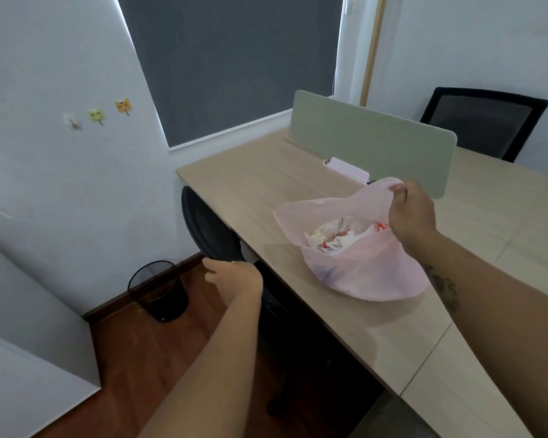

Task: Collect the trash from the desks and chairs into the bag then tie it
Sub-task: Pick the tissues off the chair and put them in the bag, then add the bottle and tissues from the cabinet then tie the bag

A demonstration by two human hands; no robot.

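Observation:
A pink plastic bag [364,273] sits on the wooden desk [266,184] with its mouth open. Crumpled white and red trash [339,237] lies inside it. My right hand [410,213] pinches the bag's far rim and lifts it. My left hand [234,279] hangs below the desk's front edge, over the black chair [209,229] pushed under the desk. Its fingers curl away from view, so I cannot tell whether they hold anything. A small white scrap [249,251] shows just past that hand, between the chair and the desk edge.
A green divider panel [370,137] stands across the desk, with a pink power strip [348,169] at its foot. A second black chair [484,121] sits behind the desk at the far right. A black mesh bin [157,289] stands on the floor by the wall.

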